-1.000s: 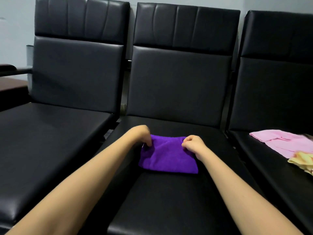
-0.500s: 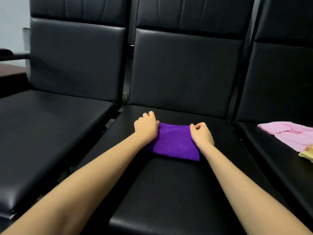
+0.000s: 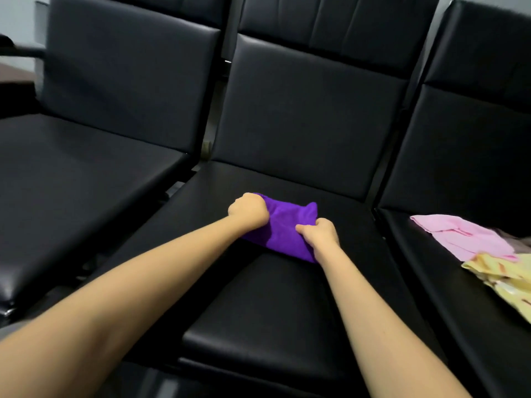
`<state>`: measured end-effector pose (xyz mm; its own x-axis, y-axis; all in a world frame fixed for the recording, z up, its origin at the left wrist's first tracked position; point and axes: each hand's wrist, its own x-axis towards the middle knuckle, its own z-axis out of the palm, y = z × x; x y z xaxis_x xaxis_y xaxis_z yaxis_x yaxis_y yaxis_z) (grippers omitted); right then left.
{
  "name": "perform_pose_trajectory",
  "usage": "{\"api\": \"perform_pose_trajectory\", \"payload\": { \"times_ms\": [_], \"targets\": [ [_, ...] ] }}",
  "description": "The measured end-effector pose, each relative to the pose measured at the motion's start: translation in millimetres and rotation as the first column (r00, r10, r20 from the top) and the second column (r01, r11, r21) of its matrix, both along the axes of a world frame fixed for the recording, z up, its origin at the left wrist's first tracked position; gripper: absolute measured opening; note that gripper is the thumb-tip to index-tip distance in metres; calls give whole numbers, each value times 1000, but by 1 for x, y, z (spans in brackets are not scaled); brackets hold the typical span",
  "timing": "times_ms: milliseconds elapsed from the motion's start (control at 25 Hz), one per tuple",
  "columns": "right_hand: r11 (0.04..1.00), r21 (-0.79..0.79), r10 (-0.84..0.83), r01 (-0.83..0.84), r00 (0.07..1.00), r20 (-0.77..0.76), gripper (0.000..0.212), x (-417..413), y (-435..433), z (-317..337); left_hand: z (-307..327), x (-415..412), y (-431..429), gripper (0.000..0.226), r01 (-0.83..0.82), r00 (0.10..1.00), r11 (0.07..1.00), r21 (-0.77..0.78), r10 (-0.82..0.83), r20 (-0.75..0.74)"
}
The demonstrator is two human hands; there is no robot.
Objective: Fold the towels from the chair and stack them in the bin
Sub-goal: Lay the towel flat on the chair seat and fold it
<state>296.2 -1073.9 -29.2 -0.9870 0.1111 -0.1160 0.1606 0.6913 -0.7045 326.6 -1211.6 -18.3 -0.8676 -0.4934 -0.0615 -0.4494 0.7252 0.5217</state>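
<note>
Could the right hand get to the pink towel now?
Probably yes, once freed: the right hand grips the purple towel, and only bare seat lies between it and the pink towel.

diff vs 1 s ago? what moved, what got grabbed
The purple towel, flat on the middle seat before, is now bunched; left hand and right hand both grip it, the right one shifted nearer. The pink towel and yellow towel on the right seat stayed put.
</note>
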Motion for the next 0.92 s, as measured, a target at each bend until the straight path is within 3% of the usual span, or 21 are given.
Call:
{"api": "perform_pose_trajectory", "payload": {
  "times_ms": [160,200,240,320,400,520,680,800,920],
  "targets": [
    [960,-276,20,-53,992,-121,35,22,17,8,19,19,5,17,112,990,941,321,-77,-119],
    [940,-339,-9,-32,993,-119,29,26,24,12,25,24,8,9,143,981,929,342,-87,-173],
    [924,-383,-25,-18,994,-106,22,32,32,17,32,30,12,13,170,971,924,342,-98,-218],
    [900,-436,-22,-4,998,-54,8,40,51,29,45,41,20,23,229,957,951,206,-181,-228],
    [899,-437,11,-36,998,-60,15,51,69,42,54,52,33,25,313,929,949,28,-299,-219],
    [889,-455,-15,-44,992,-124,11,74,113,65,68,62,76,32,422,879,906,-6,-411,-243],
    [845,-533,-150,44,976,-157,30,103,181,84,81,71,154,31,465,852,848,253,-351,-388],
    [774,-605,-273,186,961,-53,17,121,238,81,78,77,215,18,539,817,734,413,-335,-469],
    [719,-651,-352,244,935,-38,23,149,293,74,69,92,276,14,617,780,625,478,-406,-477]
  ]
}}
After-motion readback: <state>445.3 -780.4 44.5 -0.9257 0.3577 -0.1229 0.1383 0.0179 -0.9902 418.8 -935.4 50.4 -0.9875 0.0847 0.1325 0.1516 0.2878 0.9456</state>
